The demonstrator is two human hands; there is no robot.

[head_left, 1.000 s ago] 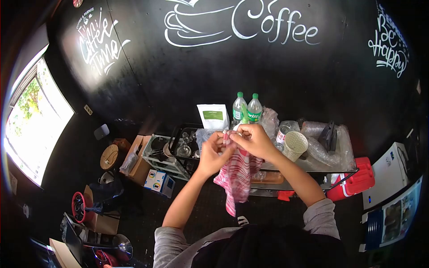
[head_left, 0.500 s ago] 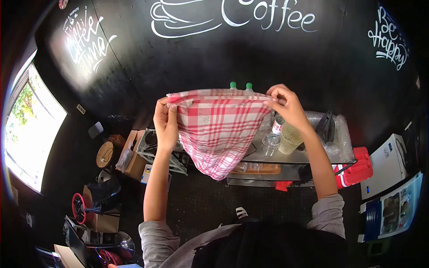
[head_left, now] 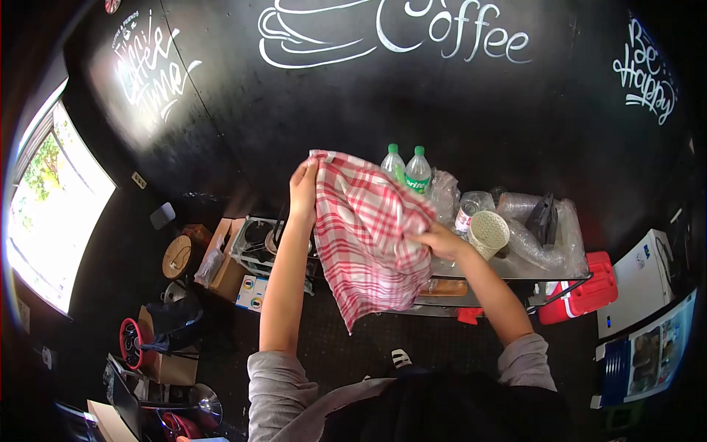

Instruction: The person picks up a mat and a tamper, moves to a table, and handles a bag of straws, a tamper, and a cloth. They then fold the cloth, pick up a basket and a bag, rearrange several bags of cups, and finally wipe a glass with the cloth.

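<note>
A red-and-white checked cloth hangs in the air in front of me, creased and partly bunched on its right side. My left hand pinches its upper left corner. Lower and to the right, my right hand is closed on the cloth's right side, with some fingertips hidden by the fabric. Behind the cloth stand two green-capped plastic bottles, partly covered by it. A pale woven-looking cup is just beyond my right hand, beside a can.
Bubble-wrapped items and a black object lie on the metal shelf's right. A red cooler stands beside it, near a white mini fridge. Left are a stove, cardboard box and round stool.
My right hand has moved down and left from the cloth's top edge, gathering its right side. The cloth now hangs lower on the left, and the bottles show more.
</note>
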